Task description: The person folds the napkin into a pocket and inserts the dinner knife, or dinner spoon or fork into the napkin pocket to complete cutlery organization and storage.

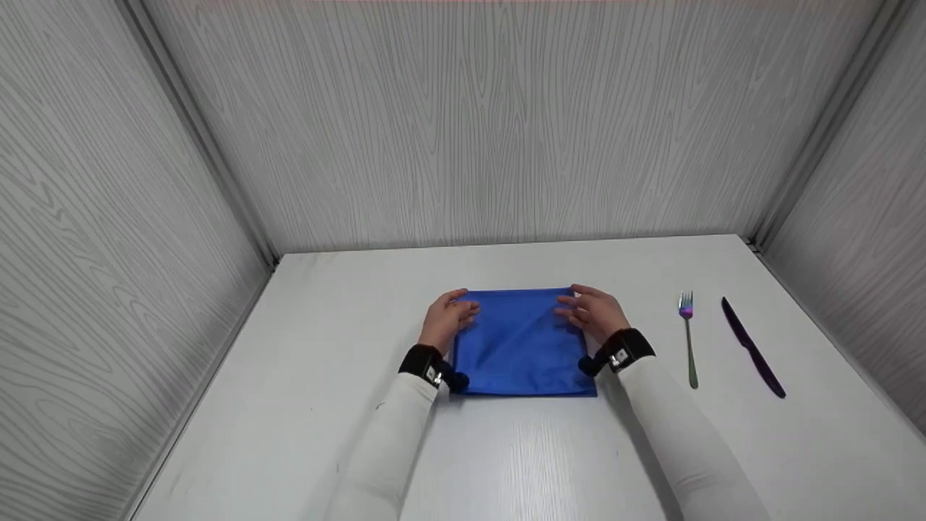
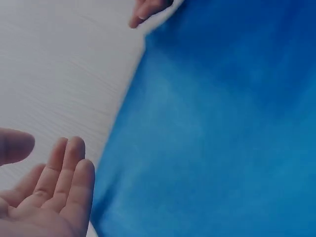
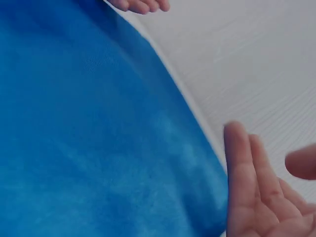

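A blue cloth (image 1: 519, 344) lies spread in a near-square on the white table, slightly wrinkled. Over its far left corner is my left hand (image 1: 450, 317), fingers loosely extended and holding nothing. The left wrist view shows this hand (image 2: 54, 197) with its palm turned up beside the edge of the cloth (image 2: 197, 128). My right hand (image 1: 595, 312) is at the far right corner, fingers spread toward the middle. In the right wrist view the right hand (image 3: 261, 192) has straight fingers right at the cloth's edge, its thumb apart.
To the right of the cloth, a fork (image 1: 688, 336) with an iridescent sheen lies on the table (image 1: 325, 405). Farther right is a dark purple knife (image 1: 752, 347). Grey wood-grain panels (image 1: 463, 130) enclose the back and both sides.
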Tool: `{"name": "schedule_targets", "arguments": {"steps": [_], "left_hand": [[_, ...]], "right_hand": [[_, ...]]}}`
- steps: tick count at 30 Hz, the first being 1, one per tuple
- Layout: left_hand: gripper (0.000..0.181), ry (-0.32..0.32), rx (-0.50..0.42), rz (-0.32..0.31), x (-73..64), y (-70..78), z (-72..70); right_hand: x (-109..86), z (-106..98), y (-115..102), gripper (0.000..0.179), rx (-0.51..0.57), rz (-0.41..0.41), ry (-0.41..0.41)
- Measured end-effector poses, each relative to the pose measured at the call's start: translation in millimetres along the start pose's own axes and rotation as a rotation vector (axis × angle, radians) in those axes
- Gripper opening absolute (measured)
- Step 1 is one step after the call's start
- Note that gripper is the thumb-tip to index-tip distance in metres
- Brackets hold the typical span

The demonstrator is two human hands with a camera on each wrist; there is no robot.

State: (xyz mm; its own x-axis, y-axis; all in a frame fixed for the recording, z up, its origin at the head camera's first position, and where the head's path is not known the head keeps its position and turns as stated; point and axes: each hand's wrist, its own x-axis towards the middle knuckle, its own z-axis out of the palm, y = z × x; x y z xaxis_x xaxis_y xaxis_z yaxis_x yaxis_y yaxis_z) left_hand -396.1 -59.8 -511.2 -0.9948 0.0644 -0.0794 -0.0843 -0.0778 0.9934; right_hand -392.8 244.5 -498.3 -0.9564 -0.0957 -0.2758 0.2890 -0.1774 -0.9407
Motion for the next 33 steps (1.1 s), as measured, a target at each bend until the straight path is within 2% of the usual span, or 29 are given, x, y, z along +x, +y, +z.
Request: {"name": "schedule_targets", "arguments": {"steps": [2, 4, 7, 10, 13, 16, 22, 28, 33], "left_hand": [[0.038, -0.008, 0.051, 0.068, -12.7, 2.4, -2.4], [0.031, -0.020, 0.162, 0.136, -26.4, 5.5, -4.3], [0.020, -0.065, 0.420, 0.238, -44.9, 6.5, -2.4], [0.013, -0.156, 0.708, 0.330, -61.0, 3.3, 6.0], [0.009, -0.252, 0.952, 0.390, -73.7, 0.4, 16.8], [0.008, -0.311, 1.096, 0.395, -83.0, 0.1, 24.9], [0.014, -0.346, 1.203, 0.378, -90.3, 1.3, 30.7], [0.028, -0.355, 1.351, 0.466, -93.3, -4.2, 33.0], [0.019, -0.296, 1.495, 0.547, -96.9, -8.6, 39.2]], "right_hand": [[-8.4, -3, 1, 0.053, -0.097, -0.054, 0.020], [-18.0, -3, 2, 0.049, -0.242, -0.104, 0.017], [-33.4, 1, 4, 0.043, -0.471, -0.181, -0.002], [-47.1, 10, 8, 0.037, -0.703, -0.282, -0.036], [-58.6, 20, 13, 0.033, -0.921, -0.363, -0.042], [-67.4, 28, 17, 0.031, -1.087, -0.383, -0.043], [-73.1, 39, 22, 0.025, -1.268, -0.379, -0.010], [-73.1, 40, 30, 0.021, -1.336, -0.414, 0.034], [-71.9, 39, 31, 0.019, -1.323, -0.413, 0.061]]}}
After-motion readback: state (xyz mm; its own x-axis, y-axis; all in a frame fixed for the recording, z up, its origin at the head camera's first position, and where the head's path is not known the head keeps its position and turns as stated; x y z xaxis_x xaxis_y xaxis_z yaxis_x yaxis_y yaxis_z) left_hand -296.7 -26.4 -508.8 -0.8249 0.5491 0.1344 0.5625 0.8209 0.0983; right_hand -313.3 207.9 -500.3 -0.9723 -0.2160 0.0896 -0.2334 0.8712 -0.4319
